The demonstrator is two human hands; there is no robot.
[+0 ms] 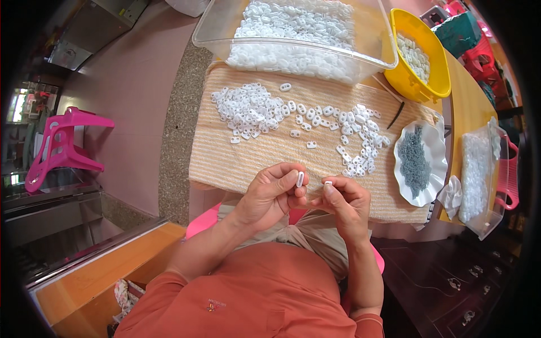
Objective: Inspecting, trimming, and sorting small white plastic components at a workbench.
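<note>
White piece point(300, 179): was pinched by left hand point(270, 192), seemingly to be seen clearly.
Second piece point(328, 183): was pinched by right hand point(347, 205).

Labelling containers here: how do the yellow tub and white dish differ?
Rim: the yellow tub has a smooth one, the white dish a wavy one.
Contents: the tub holds pale pieces, the dish small grey-blue parts.
Depth: the tub looks deep, the dish shallow.
Shared: both are open-topped and hold many small parts.
</note>
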